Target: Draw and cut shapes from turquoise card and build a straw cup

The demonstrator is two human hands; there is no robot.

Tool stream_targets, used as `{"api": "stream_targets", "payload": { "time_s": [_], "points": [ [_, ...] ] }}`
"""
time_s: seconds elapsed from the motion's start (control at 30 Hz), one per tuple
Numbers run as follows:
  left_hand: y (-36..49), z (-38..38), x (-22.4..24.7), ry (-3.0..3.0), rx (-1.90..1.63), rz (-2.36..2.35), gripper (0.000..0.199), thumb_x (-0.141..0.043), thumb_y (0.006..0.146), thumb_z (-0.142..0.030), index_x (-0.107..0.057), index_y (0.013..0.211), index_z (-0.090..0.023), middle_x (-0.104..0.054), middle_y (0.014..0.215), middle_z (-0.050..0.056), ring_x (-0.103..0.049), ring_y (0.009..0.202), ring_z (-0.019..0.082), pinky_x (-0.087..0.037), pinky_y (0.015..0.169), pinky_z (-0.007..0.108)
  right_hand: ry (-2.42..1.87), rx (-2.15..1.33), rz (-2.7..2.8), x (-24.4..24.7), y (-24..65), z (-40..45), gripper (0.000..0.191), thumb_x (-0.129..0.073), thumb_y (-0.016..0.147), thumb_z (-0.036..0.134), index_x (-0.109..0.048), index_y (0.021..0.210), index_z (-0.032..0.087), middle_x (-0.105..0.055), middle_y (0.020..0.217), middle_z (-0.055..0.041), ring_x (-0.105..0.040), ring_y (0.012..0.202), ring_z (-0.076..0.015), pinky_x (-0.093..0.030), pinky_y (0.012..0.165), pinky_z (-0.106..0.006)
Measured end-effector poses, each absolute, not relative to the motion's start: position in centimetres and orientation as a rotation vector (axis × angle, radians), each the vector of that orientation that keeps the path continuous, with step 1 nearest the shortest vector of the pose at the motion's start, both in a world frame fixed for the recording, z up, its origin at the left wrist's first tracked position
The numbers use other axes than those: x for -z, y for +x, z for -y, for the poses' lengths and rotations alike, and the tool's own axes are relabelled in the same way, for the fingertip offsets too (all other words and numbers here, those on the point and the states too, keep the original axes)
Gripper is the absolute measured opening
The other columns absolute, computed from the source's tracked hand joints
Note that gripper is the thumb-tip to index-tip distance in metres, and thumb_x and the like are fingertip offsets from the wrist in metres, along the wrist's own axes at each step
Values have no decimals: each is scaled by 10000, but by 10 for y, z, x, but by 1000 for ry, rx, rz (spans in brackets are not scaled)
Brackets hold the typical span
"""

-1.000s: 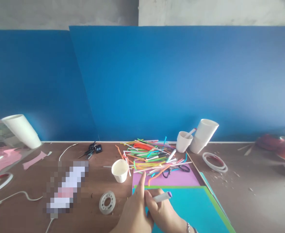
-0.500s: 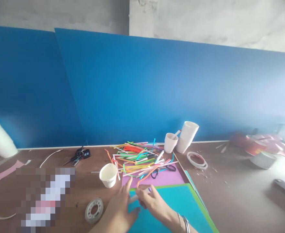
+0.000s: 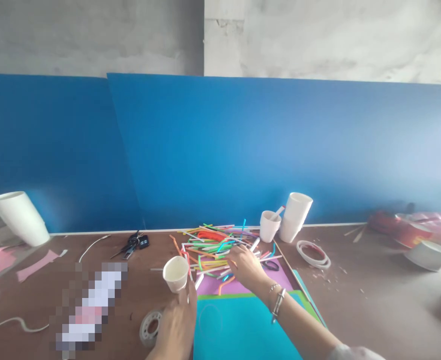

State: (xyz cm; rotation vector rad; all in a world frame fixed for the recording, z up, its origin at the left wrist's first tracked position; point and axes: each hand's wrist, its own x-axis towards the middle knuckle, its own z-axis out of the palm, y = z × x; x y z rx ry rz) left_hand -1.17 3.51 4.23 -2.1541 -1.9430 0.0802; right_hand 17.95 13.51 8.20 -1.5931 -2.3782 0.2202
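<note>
Blue partition [image 3: 220,150] behind, my feed shows one faint circle [image 3: 210,322] drawn, uncut, on turquoise paper [image 3: 246,330]; hands apart, left hand [image 3: 177,315] by cup [image 3: 175,274], right hand [image 3: 245,265] over straws [image 3: 209,235]; grips unclear.

Your left hand [image 3: 178,315] sits nearer you, its back up, fingers pointing forward. Your right hand [image 3: 246,265], apart from it, reaches farther out, palm down, fingers bent, its forearm [image 3: 305,320] slanting in from the lower right.
</note>
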Motion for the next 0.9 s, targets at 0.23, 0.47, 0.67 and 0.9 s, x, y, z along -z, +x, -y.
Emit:
{"api": "stream_targets", "payload": {
  "time_s": [0.23, 0.47, 0.67, 0.9],
  "points": [
    [-15, -40, -27, -2080, 94, 1824, 367, -463, 781, -15, -620, 1094, -123, -619, 812, 120, -609, 746, 228, -491, 605, 304, -1571, -83, 2666, -76, 164, -157, 117, -594, 788, 127, -705, 810, 153, -680, 925, -109, -579, 980, -253, -448, 813, -344],
    [-16, -42, -22, -2046, 109, 1758, 418, -459, 782, -12, -596, 1147, -164, -596, 777, 84, -589, 720, 204, -473, 582, 274, -1499, -54, 2708, -71, 157, -157, 189, -563, 882, 258, -628, 1013, 138, -637, 1059, -88, -592, 977, -217, -471, 860, -400],
    [-18, -36, -19, -2070, 259, 1556, 477, -497, 768, -31, -556, 1208, -206, -619, 1081, 100, -584, 884, 220, -484, 691, 318, -1708, -97, 2285, -86, 194, -159, 199, -508, 853, 244, -699, 809, 205, -705, 932, -56, -597, 961, -205, -405, 836, -272],
    [-5, -34, -14, -2339, 467, 1374, 399, -564, 769, -175, -559, 1159, -258, -646, 1036, 23, -588, 887, 213, -469, 724, 331, -2234, -164, 1429, -128, 293, -212, 314, -356, 965, 334, -572, 1135, 182, -629, 1103, -100, -611, 937, -207, -498, 765, -337]
  ]
}}
